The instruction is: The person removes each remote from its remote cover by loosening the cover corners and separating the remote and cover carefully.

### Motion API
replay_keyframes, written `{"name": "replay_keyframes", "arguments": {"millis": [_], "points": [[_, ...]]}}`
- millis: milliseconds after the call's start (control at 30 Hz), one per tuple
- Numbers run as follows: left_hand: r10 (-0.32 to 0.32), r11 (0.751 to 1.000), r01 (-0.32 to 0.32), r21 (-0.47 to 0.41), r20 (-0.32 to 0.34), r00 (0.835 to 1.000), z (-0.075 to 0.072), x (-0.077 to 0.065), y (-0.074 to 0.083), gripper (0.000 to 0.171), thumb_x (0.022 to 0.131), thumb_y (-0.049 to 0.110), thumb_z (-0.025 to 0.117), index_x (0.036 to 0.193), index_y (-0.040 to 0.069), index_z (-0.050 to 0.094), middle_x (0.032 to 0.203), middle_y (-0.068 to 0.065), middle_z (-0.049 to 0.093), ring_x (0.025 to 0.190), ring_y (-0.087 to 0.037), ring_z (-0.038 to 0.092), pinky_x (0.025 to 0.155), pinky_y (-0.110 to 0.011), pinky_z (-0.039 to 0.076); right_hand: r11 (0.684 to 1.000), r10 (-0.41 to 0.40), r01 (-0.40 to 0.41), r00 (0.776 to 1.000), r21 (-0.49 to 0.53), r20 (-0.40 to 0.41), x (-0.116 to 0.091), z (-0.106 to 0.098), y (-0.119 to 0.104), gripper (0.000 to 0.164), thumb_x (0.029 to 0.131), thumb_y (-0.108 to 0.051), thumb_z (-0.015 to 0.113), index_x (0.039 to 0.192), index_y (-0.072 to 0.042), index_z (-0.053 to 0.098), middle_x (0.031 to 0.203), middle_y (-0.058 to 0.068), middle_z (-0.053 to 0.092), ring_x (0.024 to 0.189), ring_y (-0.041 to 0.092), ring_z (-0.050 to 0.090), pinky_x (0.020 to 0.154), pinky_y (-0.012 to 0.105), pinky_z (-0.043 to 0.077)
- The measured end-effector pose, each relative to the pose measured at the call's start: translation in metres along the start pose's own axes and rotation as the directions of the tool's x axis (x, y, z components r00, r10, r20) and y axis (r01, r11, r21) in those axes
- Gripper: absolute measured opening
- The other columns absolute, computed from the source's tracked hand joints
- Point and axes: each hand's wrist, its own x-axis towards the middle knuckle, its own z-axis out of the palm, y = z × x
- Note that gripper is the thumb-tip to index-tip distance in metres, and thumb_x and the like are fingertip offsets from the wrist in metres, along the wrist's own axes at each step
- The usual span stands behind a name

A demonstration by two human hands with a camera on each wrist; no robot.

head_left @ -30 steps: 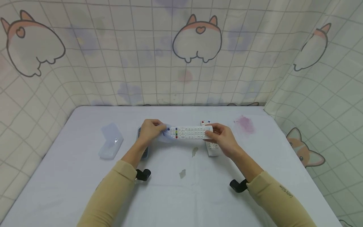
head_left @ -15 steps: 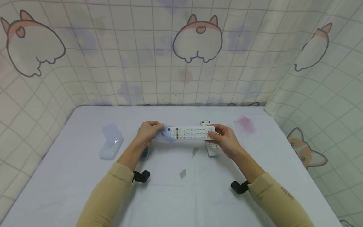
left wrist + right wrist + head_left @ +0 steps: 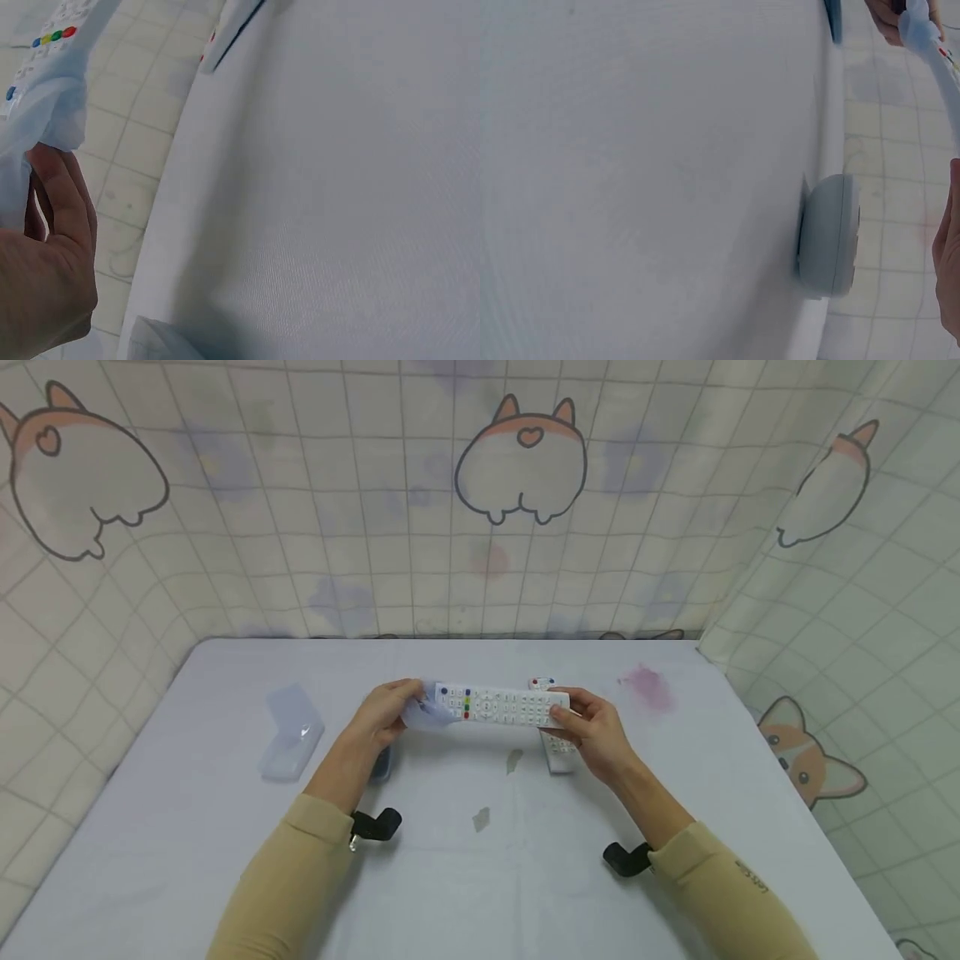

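Note:
A white remote control [image 3: 502, 706] with coloured buttons is held level above the table, its right end tipped slightly down. My right hand [image 3: 596, 731] grips that end between thumb and fingers. At the other end, my left hand [image 3: 375, 718] pinches a translucent bluish sleeve [image 3: 427, 710], soft and crumpled, which wraps round the remote's tip. In the left wrist view the sleeve [image 3: 56, 112] bunches just below the coloured buttons. My right hand [image 3: 949, 255] shows only partly in the right wrist view.
Behind my right hand a second white remote [image 3: 559, 756] lies on the table [image 3: 465, 893]. A dark remote [image 3: 382, 766] lies partly hidden under my left hand. Farther left is a folded translucent sleeve [image 3: 295, 739]. A patterned curtain [image 3: 405, 527] hangs along the table's back edge.
My left hand has shifted slightly left with the sleeve, and the remote's left end has risen a little. My right hand keeps its grip, moving slightly right.

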Motion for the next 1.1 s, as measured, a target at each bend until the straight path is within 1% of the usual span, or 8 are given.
{"name": "replay_keyframes", "arguments": {"millis": [100, 167, 233, 300, 467, 567, 733, 1100], "points": [[-0.003, 0.999, 0.003, -0.045, -0.015, 1.000, -0.003, -0.003, 0.001, 0.052, 0.099, 0.010, 0.057, 0.148, -0.005, 0.047, 0.134, -0.013, 0.051, 0.115, -0.022, 0.050, 0.099, -0.030, 0.045, 0.998, 0.000, 0.004, 0.998, 0.064, -0.061, -0.001, 0.003, 0.000, 0.040, 0.104, 0.004, 0.055, 0.140, 0.014, 0.043, 0.127, 0.014, 0.061, 0.114, 0.023, 0.066, 0.094, 0.039, 0.055], [0.017, 0.999, -0.019, -0.027, -0.053, 0.998, -0.005, -0.006, 0.003, 0.048, 0.103, 0.016, 0.058, 0.145, -0.006, 0.050, 0.130, -0.009, 0.051, 0.110, -0.018, 0.049, 0.093, -0.027, 0.045, 0.993, 0.015, 0.002, 0.990, 0.122, -0.137, -0.002, 0.004, -0.002, 0.038, 0.105, 0.003, 0.054, 0.139, 0.013, 0.043, 0.125, 0.014, 0.061, 0.114, 0.022, 0.067, 0.095, 0.040, 0.055], [0.063, 0.997, -0.058, 0.044, -0.108, 0.992, -0.008, -0.009, 0.006, 0.041, 0.103, 0.019, 0.060, 0.137, -0.005, 0.057, 0.126, -0.007, 0.051, 0.102, -0.016, 0.046, 0.082, -0.023, 0.043, 0.984, 0.044, -0.005, 0.976, 0.176, -0.216, -0.003, 0.005, -0.003, 0.034, 0.105, 0.001, 0.054, 0.136, 0.012, 0.044, 0.125, 0.015, 0.061, 0.114, 0.022, 0.067, 0.096, 0.039, 0.054], [0.127, 0.986, -0.110, 0.126, -0.141, 0.982, -0.009, -0.011, 0.008, 0.034, 0.100, 0.016, 0.062, 0.127, -0.005, 0.063, 0.125, -0.009, 0.053, 0.101, -0.017, 0.048, 0.078, -0.023, 0.045, 0.976, 0.094, -0.034, 0.956, 0.213, -0.277, -0.005, 0.007, -0.004, 0.032, 0.106, 0.000, 0.054, 0.134, 0.011, 0.044, 0.127, 0.016, 0.058, 0.115, 0.022, 0.066, 0.097, 0.038, 0.054], [0.206, 0.952, -0.164, 0.259, -0.142, 0.968, -0.006, -0.013, 0.009, 0.026, 0.094, 0.008, 0.062, 0.116, -0.003, 0.069, 0.125, -0.015, 0.063, 0.108, -0.023, 0.055, 0.079, -0.025, 0.052, 0.942, 0.263, -0.157, 0.895, 0.296, -0.360, -0.010, 0.014, -0.002, 0.038, 0.106, -0.001, 0.052, 0.138, 0.009, 0.036, 0.142, 0.021, 0.046, 0.125, 0.026, 0.058, 0.098, 0.035, 0.054], [0.223, 0.933, -0.165, 0.319, -0.154, 0.963, -0.005, -0.014, 0.007, 0.027, 0.094, 0.007, 0.061, 0.117, -0.002, 0.070, 0.121, -0.015, 0.066, 0.105, -0.023, 0.058, 0.076, -0.024, 0.052, 0.922, 0.305, -0.169, 0.871, 0.347, -0.386, -0.012, 0.018, -0.001, 0.048, 0.105, 0.002, 0.051, 0.145, 0.009, 0.026, 0.149, 0.025, 0.039, 0.131, 0.031, 0.052, 0.097, 0.035, 0.054], [0.266, 0.897, -0.194, 0.397, -0.135, 0.954, -0.006, -0.015, 0.006, 0.024, 0.095, 0.006, 0.062, 0.115, -0.001, 0.073, 0.114, -0.013, 0.069, 0.097, -0.020, 0.060, 0.072, -0.024, 0.050, 0.902, 0.315, -0.149, 0.869, 0.404, -0.383, -0.014, 0.022, -0.001, 0.063, 0.104, 0.004, 0.050, 0.155, 0.010, 0.014, 0.154, 0.026, 0.031, 0.136, 0.033, 0.045, 0.099, 0.034, 0.052], [0.313, 0.857, -0.232, 0.461, -0.108, 0.944, -0.014, -0.020, 0.010, 0.021, 0.097, 0.008, 0.064, 0.114, 0.004, 0.075, 0.112, -0.011, 0.070, 0.095, -0.020, 0.061, 0.074, -0.026, 0.050, 0.856, 0.350, -0.120, 0.851, 0.504, -0.391, -0.018, 0.046, 0.001, 0.063, 0.106, 0.000, 0.049, 0.156, 0.012, 0.012, 0.159, 0.024, 0.026, 0.142, 0.029, 0.036, 0.106, 0.034, 0.047]]}}
